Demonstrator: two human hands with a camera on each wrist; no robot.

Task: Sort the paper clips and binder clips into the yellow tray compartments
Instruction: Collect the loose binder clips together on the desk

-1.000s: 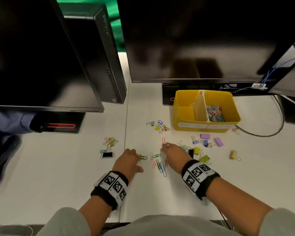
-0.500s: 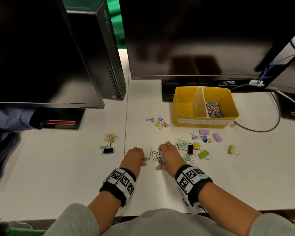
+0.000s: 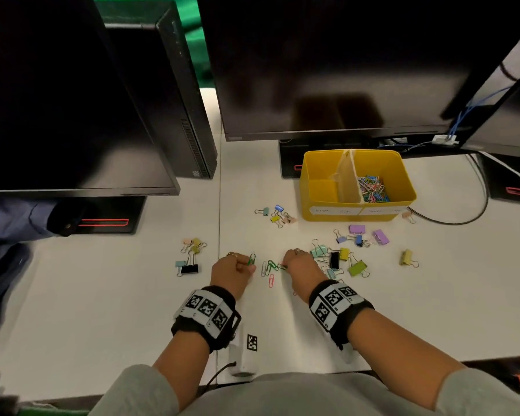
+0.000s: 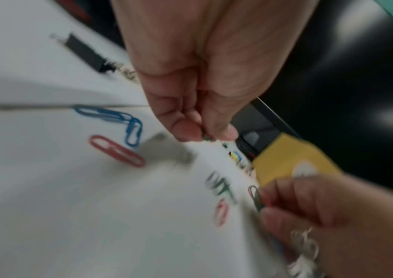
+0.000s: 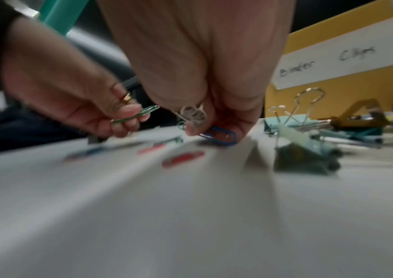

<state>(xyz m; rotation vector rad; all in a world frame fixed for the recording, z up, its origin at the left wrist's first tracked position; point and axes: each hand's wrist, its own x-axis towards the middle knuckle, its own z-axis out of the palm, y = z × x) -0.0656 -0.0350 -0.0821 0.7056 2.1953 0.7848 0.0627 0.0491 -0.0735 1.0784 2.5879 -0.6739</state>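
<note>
Both hands work on the loose paper clips (image 3: 269, 267) in front of me. My left hand (image 3: 248, 265) pinches a green paper clip (image 3: 252, 259) just above the table; the right wrist view shows that green clip (image 5: 136, 114) between thumb and fingers. My right hand (image 3: 285, 265) pinches a blue paper clip (image 5: 221, 136) against the table, with silver clips (image 5: 193, 112) tucked under its fingers. The yellow tray (image 3: 312, 163) stands further back right; its right compartment holds paper clips (image 3: 373, 189), its left one looks empty. Binder clips (image 3: 342, 259) lie just right of my right hand.
More binder clips lie in groups at the left (image 3: 189, 256), near the tray's front left (image 3: 278, 213) and right (image 3: 364, 235), plus one olive clip (image 3: 407, 258). Two dark monitors (image 3: 342, 70) and a computer tower (image 3: 168, 85) stand behind. A black cable (image 3: 463, 222) curves right of the tray.
My left hand has picked a green paper clip up off the table. My right hand has closed on clips beside the binder clip pile. Both hands stay in the same spot.
</note>
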